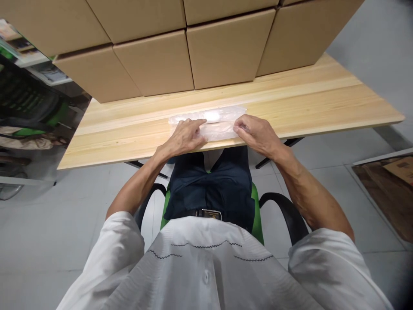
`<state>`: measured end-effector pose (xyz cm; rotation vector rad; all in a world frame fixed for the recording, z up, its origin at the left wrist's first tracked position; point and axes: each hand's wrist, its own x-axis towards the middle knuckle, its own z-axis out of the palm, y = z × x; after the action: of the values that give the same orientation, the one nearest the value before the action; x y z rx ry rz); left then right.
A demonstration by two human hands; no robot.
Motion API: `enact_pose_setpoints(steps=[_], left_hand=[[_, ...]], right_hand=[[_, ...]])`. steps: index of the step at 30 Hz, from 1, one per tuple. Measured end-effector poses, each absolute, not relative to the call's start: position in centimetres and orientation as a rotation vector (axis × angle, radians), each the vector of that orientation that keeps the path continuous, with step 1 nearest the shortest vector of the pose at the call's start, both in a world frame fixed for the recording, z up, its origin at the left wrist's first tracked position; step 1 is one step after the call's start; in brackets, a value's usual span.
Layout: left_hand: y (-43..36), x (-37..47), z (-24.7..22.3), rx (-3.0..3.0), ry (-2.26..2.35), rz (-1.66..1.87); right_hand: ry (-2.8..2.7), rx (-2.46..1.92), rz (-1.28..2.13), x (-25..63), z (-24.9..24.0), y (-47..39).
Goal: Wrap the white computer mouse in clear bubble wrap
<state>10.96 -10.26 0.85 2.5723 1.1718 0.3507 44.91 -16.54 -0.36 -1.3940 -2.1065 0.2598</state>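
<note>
A strip of translucent plastic wrap [219, 131] lies near the front edge of the wooden table, with a white object [212, 116] showing along its far side. My left hand [189, 134] rests on the wrap's left part, fingers apart, the index finger pointing toward the white object. At the wrap's right end, my right hand [254, 131] has its fingers pinched together on the plastic. What exactly is inside the wrap is too unclear to tell.
Stacked cardboard boxes [226, 51] stand along the back of the wooden table [342, 99]. A dark chair with green parts [32, 99] and shelves are at the left. On the floor at the right lies some cardboard [400, 168].
</note>
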Motion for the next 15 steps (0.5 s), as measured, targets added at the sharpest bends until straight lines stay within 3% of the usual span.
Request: enact_pose_setpoints(steps=[7, 11, 15], left_hand=[[-10.4, 11.3, 1.6, 2.644, 1.039, 0.39], [-10.6, 11.0, 2.2, 2.764, 1.003, 0.388], [-10.5, 10.7, 3.1, 2.827, 0.957, 0.362]], right_hand=[[-2.072, -1.255, 0.49, 45.5, 3.6, -15.1], [-2.229, -1.196, 0.391, 43.2, 5.5, -10.3], [-2.463, -1.107, 0.321, 39.7, 4.2, -6.2]])
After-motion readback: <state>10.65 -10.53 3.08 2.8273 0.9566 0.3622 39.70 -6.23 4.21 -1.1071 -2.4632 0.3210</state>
